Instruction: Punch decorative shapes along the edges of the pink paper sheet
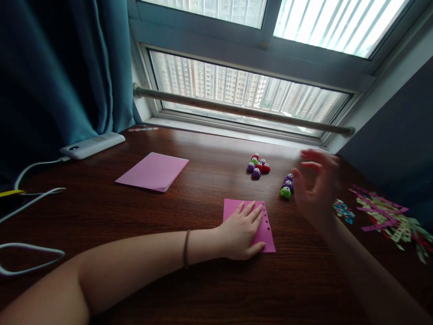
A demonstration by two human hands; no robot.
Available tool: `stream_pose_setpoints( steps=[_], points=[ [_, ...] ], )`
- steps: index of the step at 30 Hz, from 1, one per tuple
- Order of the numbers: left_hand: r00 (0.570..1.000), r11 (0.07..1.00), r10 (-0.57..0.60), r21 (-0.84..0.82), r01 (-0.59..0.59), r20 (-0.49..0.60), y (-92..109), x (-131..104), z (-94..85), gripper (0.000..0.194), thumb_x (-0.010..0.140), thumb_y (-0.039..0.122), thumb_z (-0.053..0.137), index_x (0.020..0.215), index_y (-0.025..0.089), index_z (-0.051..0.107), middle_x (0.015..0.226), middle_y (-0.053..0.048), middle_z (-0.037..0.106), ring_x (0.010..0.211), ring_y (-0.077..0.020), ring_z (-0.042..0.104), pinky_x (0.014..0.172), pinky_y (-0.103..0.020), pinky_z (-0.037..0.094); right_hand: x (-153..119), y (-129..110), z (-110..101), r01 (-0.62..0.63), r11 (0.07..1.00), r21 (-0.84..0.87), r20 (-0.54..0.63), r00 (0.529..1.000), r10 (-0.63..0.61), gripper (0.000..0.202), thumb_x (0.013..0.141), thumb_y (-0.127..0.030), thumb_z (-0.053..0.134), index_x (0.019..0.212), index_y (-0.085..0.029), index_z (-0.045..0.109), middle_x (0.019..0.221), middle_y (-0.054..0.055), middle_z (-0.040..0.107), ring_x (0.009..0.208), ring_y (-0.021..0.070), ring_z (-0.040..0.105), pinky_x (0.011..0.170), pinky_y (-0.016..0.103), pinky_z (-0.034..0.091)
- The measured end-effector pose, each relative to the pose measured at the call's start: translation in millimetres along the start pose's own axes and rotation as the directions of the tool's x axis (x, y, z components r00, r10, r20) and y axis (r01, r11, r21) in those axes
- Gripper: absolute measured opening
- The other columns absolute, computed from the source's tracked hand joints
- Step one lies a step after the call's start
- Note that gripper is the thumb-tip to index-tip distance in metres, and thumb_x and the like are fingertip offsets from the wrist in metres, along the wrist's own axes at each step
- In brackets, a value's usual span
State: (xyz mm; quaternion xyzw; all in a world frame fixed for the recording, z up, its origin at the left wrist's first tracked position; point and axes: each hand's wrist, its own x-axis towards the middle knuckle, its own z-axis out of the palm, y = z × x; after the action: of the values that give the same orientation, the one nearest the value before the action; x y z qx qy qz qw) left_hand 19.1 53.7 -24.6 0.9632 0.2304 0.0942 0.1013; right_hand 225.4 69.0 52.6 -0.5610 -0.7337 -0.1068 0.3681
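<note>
My left hand (pixel 241 230) lies flat on a pink sheet of paper (pixel 267 241), fingers spread. Along the sheet's right edge runs a row of small punched shapes. My right hand (pixel 314 187) is raised above the table, blurred by motion, with thumb and fingers apart and nothing seen between them. Just left of it stands a short row of small craft punches (pixel 286 192), purple and green with white tops. Farther back is a cluster of similar punches (pixel 258 167) in red, purple and green.
A stack of pink paper (pixel 154 174) lies to the left on the dark wooden table (pixel 142 216). At the right are tiny coloured bits (pixel 344 211) and a heap of paper strips (pixel 394 216). A white device (pixel 93 145) with a cable sits by the curtain (pixel 98 67).
</note>
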Motion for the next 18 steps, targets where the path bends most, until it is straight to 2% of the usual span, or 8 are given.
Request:
stream_pose_setpoints(
  steps=[2, 4, 7, 9, 12, 14, 18],
  points=[
    [1.000, 1.000, -0.002, 0.001, 0.002, -0.009, 0.1, -0.3, 0.2, 0.075, 0.084, 0.050, 0.039, 0.138, 0.003, 0.020, 0.144, -0.020, 0.022, 0.133, -0.0363, 0.015, 0.106, -0.052, 0.016, 21.7, 20.6, 27.3, -0.101, 0.992, -0.069, 0.135, 0.985, 0.110, 0.032, 0.085, -0.023, 0.050, 0.116, -0.013, 0.051, 0.115, 0.012, 0.053, 0.105, 0.0219, 0.050, 0.091, 0.036, 0.042],
    [1.000, 1.000, -0.003, 0.003, 0.003, -0.015, 0.4, -0.4, 0.0, 0.075, 0.084, 0.050, 0.040, 0.138, 0.003, 0.020, 0.144, -0.020, 0.022, 0.133, -0.0366, 0.016, 0.106, -0.052, 0.016, 41.2, 44.4, 54.9, -0.144, 0.981, -0.130, 0.290, 0.941, 0.176, 0.021, 0.079, -0.019, 0.056, 0.098, -0.012, 0.061, 0.099, 0.011, 0.060, 0.094, 0.0216, 0.056, 0.087, 0.033, 0.044],
    [1.000, 1.000, -0.006, 0.000, 0.006, -0.026, 1.2, -0.6, -0.8, 0.073, 0.085, 0.050, 0.038, 0.138, 0.002, 0.021, 0.144, -0.020, 0.022, 0.133, -0.0364, 0.016, 0.107, -0.051, 0.017, 57.9, 73.8, 86.4, -0.185, 0.961, -0.205, 0.380, 0.890, 0.252, 0.027, 0.081, -0.022, 0.057, 0.105, -0.011, 0.056, 0.109, 0.011, 0.056, 0.098, 0.0203, 0.054, 0.087, 0.038, 0.044],
    [0.999, 1.000, -0.010, -0.003, 0.010, -0.032, 1.7, -0.8, -1.2, 0.072, 0.085, 0.050, 0.037, 0.138, 0.003, 0.023, 0.144, -0.020, 0.023, 0.133, -0.0363, 0.017, 0.107, -0.050, 0.017, 61.5, 85.1, 99.2, -0.197, 0.953, -0.231, 0.442, 0.851, 0.283, 0.026, 0.085, -0.028, 0.055, 0.105, -0.012, 0.056, 0.106, 0.009, 0.056, 0.096, 0.0179, 0.055, 0.085, 0.037, 0.046],
    [1.000, 1.000, -0.013, 0.000, 0.013, -0.028, 2.2, -0.8, -1.5, 0.073, 0.085, 0.050, 0.037, 0.137, 0.003, 0.023, 0.144, -0.020, 0.022, 0.133, -0.0366, 0.017, 0.107, -0.050, 0.017, 62.0, 92.1, 108.7, -0.217, 0.943, -0.252, 0.511, 0.798, 0.320, 0.024, 0.087, -0.033, 0.053, 0.096, -0.012, 0.058, 0.093, 0.006, 0.059, 0.086, 0.0148, 0.057, 0.079, 0.034, 0.048],
    [1.000, 1.000, -0.013, 0.001, 0.013, -0.022, 2.1, -0.7, -1.5, 0.073, 0.085, 0.050, 0.037, 0.138, 0.002, 0.022, 0.144, -0.020, 0.021, 0.133, -0.0367, 0.016, 0.107, -0.051, 0.017, 62.1, 93.1, 109.4, -0.233, 0.938, -0.256, 0.521, 0.784, 0.337, 0.024, 0.086, -0.035, 0.053, 0.092, -0.012, 0.058, 0.087, 0.004, 0.059, 0.081, 0.0138, 0.057, 0.076, 0.033, 0.048],
    [1.000, 1.000, -0.008, -0.005, 0.008, -0.011, 1.4, -0.4, -1.3, 0.076, 0.084, 0.053, 0.038, 0.138, 0.002, 0.022, 0.144, -0.020, 0.021, 0.133, -0.0377, 0.015, 0.107, -0.052, 0.016, 60.4, 88.1, 98.6, -0.260, 0.941, -0.214, 0.463, 0.822, 0.333, 0.021, 0.079, -0.032, 0.060, 0.084, -0.011, 0.059, 0.085, 0.006, 0.060, 0.083, 0.0171, 0.057, 0.077, 0.034, 0.046]
  ],
)
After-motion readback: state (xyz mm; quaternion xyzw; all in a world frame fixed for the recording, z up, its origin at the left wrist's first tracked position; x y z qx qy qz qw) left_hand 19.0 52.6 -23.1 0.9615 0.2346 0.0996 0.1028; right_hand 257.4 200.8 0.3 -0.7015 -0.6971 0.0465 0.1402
